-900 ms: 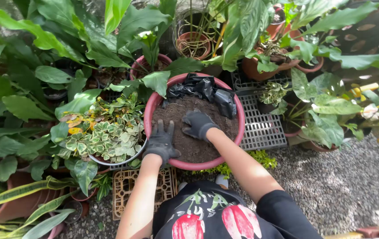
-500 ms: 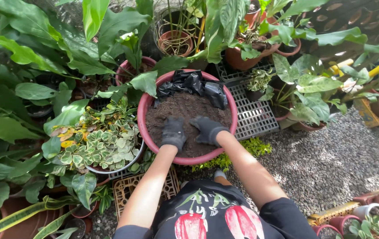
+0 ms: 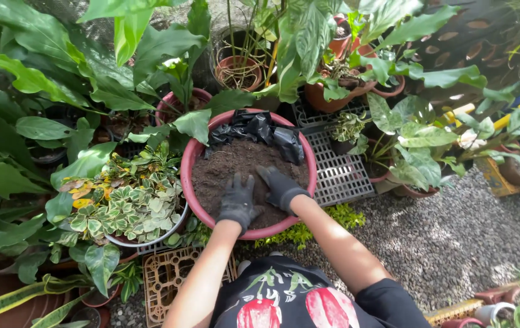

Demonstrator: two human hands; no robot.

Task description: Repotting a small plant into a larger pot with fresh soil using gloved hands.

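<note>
A wide pink basin [image 3: 185,182] holds dark soil [image 3: 229,164], with a crumpled black plastic bag [image 3: 260,129] lying at its far edge. Both my hands wear dark gloves. My left hand [image 3: 238,200] lies flat on the soil near the basin's front rim, fingers spread. My right hand [image 3: 279,187] rests beside it on the soil, fingers pointing up and left. Neither hand holds anything that I can see.
A white pot of variegated leaves [image 3: 126,200] stands just left of the basin. Grey plastic grid trays [image 3: 339,173] lie to the right, a tan grid crate [image 3: 165,276] at the front. Terracotta pots [image 3: 238,67] and big-leafed plants crowd the back; gravel [image 3: 448,237] covers the ground to the right.
My left hand moved from the basin's left rim onto the soil next to my right hand. Both hands have spread flat on the soil, and the view shifted slightly.
</note>
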